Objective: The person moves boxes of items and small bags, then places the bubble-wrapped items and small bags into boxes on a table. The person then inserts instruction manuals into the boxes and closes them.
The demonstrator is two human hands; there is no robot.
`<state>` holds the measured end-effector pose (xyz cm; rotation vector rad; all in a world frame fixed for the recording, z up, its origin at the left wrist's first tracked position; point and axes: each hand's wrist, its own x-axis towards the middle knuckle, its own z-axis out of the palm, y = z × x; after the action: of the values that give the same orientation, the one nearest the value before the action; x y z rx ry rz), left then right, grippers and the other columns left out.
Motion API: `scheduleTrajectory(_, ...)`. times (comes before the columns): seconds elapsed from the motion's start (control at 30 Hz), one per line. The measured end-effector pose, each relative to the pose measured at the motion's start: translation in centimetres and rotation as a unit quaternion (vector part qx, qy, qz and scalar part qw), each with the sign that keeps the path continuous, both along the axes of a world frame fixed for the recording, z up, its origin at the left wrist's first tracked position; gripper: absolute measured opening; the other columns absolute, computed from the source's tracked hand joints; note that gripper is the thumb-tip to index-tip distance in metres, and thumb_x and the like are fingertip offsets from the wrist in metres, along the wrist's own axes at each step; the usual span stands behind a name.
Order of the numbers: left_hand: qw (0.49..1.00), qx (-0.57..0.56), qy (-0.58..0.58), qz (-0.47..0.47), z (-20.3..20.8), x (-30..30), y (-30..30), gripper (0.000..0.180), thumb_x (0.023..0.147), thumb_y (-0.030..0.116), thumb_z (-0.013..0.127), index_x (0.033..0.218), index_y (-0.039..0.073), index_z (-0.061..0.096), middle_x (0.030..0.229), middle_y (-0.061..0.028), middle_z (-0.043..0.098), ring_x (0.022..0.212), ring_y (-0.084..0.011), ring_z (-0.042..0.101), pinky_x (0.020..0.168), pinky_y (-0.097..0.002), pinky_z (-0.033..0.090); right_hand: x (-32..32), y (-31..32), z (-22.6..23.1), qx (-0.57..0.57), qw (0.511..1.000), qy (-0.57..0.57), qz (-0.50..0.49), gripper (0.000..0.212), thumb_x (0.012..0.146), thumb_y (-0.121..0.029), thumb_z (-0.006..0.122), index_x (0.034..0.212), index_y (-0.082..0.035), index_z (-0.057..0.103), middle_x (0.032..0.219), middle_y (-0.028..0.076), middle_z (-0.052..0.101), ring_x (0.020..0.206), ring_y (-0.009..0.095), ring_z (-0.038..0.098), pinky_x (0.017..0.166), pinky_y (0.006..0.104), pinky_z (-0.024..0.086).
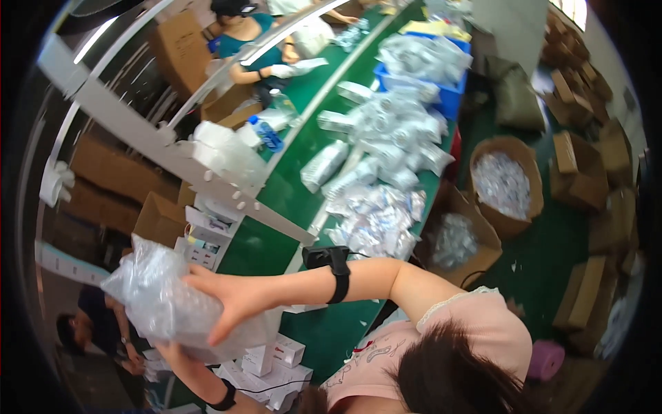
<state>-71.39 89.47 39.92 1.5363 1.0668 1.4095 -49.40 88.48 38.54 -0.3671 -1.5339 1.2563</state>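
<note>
Head view shows both hands clamped on a clear plastic bag: right hand spread on top, left hand beneath, off the green counter's near-left edge. Carrying seems underway; setting down calls for steady support.

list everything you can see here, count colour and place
bag: one, clear plastic, crinkled, held between both hands at lower left
table: one, green, long, running up the middle
packets: many, clear and white, heaped along the table
crate: one, blue, far end of the table
small boxes: several, white, below the bag
cartons: many, brown, stacked at right
round bin: one, brown, full of packets, right of the table
co-worker: one, teal top, far end
left hand: under the bag, black wristband
right hand: on the bag, fingers spread, black wristband
</note>
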Motion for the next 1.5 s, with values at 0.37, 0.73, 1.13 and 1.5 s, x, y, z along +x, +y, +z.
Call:
scheduleTrajectory(0.37,0.958,0.011,0.177,-0.227,-2.4,16.1,-11.0,0.067,0.063,0.010,0.065,0.121,-0.001,0.035,0.114,-0.0119,0.048,0.104,-0.0211,0.048,0.087,-0.0335,0.038,11.5,-17.1,-7.8,0.062,0.982,0.061,-0.169,0.099,0.049,-0.028,0.079,0.128,-0.003,0.026,0.132,0.013,0.017,0.123,0.026,0.019,0.100,0.0354,0.019)
scheduleTrajectory(0.73,0.830,-0.212,0.302,-0.419,-33.5,40.5,-22.9,0.056,0.061,0.025,0.069,0.108,0.002,0.050,0.099,-0.0114,0.058,0.092,-0.0234,0.056,0.080,-0.0307,0.042,27.5,-37.7,-35.3,-0.357,0.786,0.380,-0.331,0.073,0.062,-0.016,0.072,0.124,-0.004,0.035,0.116,0.008,0.048,0.107,0.021,0.046,0.092,0.0344,0.036)
scheduleTrajectory(1.13,0.667,-0.305,0.467,-0.494,-67.2,52.8,-27.9,0.053,0.057,0.024,0.065,0.104,0.001,0.052,0.100,-0.0183,0.056,0.093,-0.0287,0.054,0.078,-0.0333,0.042,33.7,-43.3,-69.5,-0.479,0.538,0.515,-0.464,0.044,0.078,-0.013,0.057,0.117,-0.003,0.041,0.109,0.008,0.052,0.099,0.023,0.050,0.085,0.0352,0.040)
scheduleTrajectory(1.5,0.787,-0.357,0.125,-0.487,-47.2,48.3,-26.9,0.026,0.069,0.000,0.052,0.095,0.001,0.052,0.093,-0.0081,0.058,0.081,-0.0172,0.057,0.073,-0.0270,0.045,30.6,-42.8,-68.3,-0.657,0.415,0.210,-0.594,0.027,0.076,-0.004,0.053,0.102,-0.003,0.049,0.098,0.008,0.053,0.083,0.016,0.051,0.067,0.0260,0.043)
